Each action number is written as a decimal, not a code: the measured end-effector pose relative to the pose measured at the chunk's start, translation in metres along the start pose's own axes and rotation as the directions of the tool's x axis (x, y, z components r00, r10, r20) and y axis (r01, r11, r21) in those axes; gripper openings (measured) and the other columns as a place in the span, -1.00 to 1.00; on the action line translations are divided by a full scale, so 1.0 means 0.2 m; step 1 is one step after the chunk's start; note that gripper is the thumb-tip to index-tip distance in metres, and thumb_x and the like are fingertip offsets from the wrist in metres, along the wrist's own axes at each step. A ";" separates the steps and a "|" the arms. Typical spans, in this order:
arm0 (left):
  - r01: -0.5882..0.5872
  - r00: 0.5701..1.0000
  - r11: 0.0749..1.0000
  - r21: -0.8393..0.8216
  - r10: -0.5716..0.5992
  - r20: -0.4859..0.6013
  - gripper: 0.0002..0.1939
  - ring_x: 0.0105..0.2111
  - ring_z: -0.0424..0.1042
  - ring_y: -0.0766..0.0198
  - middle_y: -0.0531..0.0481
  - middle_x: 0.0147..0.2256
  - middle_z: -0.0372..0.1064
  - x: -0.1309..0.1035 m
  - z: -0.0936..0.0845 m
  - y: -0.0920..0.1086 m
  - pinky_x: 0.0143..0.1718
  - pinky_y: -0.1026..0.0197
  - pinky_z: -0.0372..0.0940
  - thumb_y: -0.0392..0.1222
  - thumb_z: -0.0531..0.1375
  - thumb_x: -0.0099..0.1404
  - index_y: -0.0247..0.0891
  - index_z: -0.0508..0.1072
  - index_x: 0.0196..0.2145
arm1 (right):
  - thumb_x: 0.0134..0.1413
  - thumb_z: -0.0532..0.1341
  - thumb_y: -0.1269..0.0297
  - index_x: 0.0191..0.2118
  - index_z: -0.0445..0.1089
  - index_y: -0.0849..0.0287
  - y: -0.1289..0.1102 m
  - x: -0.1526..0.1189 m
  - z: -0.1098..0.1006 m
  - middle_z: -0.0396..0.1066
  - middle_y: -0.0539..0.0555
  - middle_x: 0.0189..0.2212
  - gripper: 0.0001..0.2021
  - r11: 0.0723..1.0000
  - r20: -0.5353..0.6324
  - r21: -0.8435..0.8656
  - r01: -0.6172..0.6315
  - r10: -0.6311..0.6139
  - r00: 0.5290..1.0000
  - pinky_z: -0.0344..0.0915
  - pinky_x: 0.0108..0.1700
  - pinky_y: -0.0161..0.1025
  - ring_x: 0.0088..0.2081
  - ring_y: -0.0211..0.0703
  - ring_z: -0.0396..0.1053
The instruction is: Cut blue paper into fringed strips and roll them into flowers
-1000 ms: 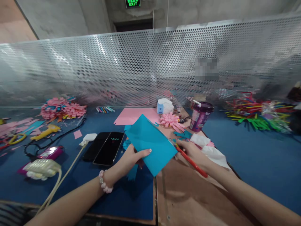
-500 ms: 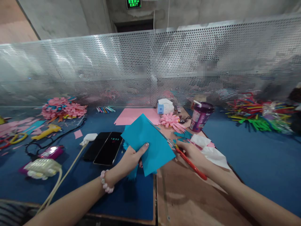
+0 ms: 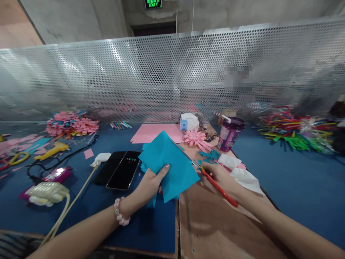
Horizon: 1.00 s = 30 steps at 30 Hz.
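A square of blue paper (image 3: pixel 176 165), one corner pointing away from me, is pinched in my left hand (image 3: pixel 155 180). My thumb presses on its face while the fingers are hidden behind it. In my right hand (image 3: pixel 218 176) is a pair of scissors (image 3: pixel 219 189) with red-and-yellow handles. Their blades lie along the paper's upper right edge; how far they are apart I cannot make out. Fringed blue paper strips (image 3: pixel 151 202) show below and behind the square. Blue scraps (image 3: pixel 211 155) lie beyond my right hand, close to a pink paper flower (image 3: pixel 196 138).
Two dark phones (image 3: pixel 122 171) lie left of my left hand, beside a power strip (image 3: pixel 47 192) with cables. Pink sheets (image 3: pixel 153 133), a tissue pack (image 3: pixel 189 122) and a purple cup (image 3: pixel 231 133) stand at the back. A perforated metal screen (image 3: pixel 151 79) closes off the far side.
The paper and scissors keep nearly the same pose; the paper's right corner has shifted slightly left. The view has moved very little.
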State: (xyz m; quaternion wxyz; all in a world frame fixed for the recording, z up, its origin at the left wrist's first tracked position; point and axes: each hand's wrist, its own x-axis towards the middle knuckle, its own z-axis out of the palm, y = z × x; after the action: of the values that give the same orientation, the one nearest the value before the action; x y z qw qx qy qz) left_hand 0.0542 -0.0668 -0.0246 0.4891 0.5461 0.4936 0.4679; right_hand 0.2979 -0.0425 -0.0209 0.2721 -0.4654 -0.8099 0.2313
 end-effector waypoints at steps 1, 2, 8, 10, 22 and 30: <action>0.004 1.000 1.000 -0.004 -0.004 0.003 -0.49 -0.80 0.08 0.43 0.15 -0.81 0.06 0.00 0.00 0.00 -0.76 0.34 -0.03 0.18 0.16 0.20 -0.21 0.12 -0.66 | 0.04 0.06 0.26 -0.46 0.26 0.17 0.00 0.00 0.00 0.33 0.00 -0.53 -0.85 1.000 0.002 -0.007 -0.002 0.002 1.000 0.10 -0.43 -0.30 -0.51 -0.24 0.18; 0.006 1.000 1.000 -0.009 -0.006 0.005 -0.49 -0.80 0.08 0.43 0.15 -0.80 0.06 0.00 0.00 0.00 -0.76 0.34 -0.04 0.19 0.17 0.20 -0.20 0.12 -0.65 | 0.04 0.06 0.26 -0.46 0.26 0.17 -0.01 0.00 0.00 0.33 0.00 -0.53 -0.86 1.000 0.001 -0.014 0.002 -0.002 1.000 0.09 -0.44 -0.30 -0.51 -0.24 0.18; -0.015 1.000 1.000 0.013 0.015 0.012 -0.52 -0.79 0.08 0.41 0.15 -0.80 0.06 -0.02 0.00 0.01 -0.74 0.30 -0.01 0.17 0.17 0.20 -0.20 0.16 -0.64 | 0.10 0.04 0.21 -0.50 0.16 0.16 -0.02 -0.02 0.01 0.21 -0.05 -0.59 -0.79 0.994 -0.030 -0.086 0.061 -0.064 0.998 -0.01 -0.48 -0.32 -0.55 -0.29 0.12; -0.019 1.000 1.000 0.020 0.019 0.012 -0.53 -0.79 0.09 0.39 0.14 -0.80 0.07 -0.02 0.00 0.02 -0.74 0.29 -0.01 0.16 0.16 0.21 -0.19 0.17 -0.65 | 0.11 0.04 0.22 -0.50 0.14 0.15 -0.02 -0.02 0.01 0.17 -0.06 -0.60 -0.79 0.993 -0.024 -0.095 0.071 -0.074 0.997 -0.02 -0.49 -0.33 -0.55 -0.30 0.11; -0.015 1.000 1.000 0.007 0.015 0.004 -0.54 -0.78 0.10 0.38 0.15 -0.80 0.07 -0.03 0.00 0.02 -0.72 0.28 0.02 0.15 0.18 0.20 -0.19 0.19 -0.64 | 0.04 0.03 0.26 -0.54 0.12 0.15 -0.03 -0.02 0.01 0.17 -0.06 -0.62 -0.81 0.994 -0.037 -0.094 0.061 -0.065 0.997 -0.03 -0.49 -0.33 -0.56 -0.31 0.07; 0.001 1.000 1.000 -0.024 -0.001 0.015 -0.59 -0.79 0.09 0.40 0.18 -0.81 0.07 -0.03 0.00 0.02 -0.75 0.31 -0.01 0.13 0.20 0.20 -0.21 0.22 -0.58 | 0.04 0.05 0.27 -0.55 0.10 0.14 -0.04 -0.02 0.01 0.18 -0.06 -0.64 -0.81 0.995 -0.028 -0.065 0.069 -0.071 0.997 -0.01 -0.50 -0.33 -0.59 -0.31 0.08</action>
State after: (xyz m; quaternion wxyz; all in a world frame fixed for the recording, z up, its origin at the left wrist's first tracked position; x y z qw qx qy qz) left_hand 0.0536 -0.0721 -0.0209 0.4996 0.5434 0.4846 0.4694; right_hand 0.2931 -0.0488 -0.0187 0.2770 -0.4485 -0.8286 0.1884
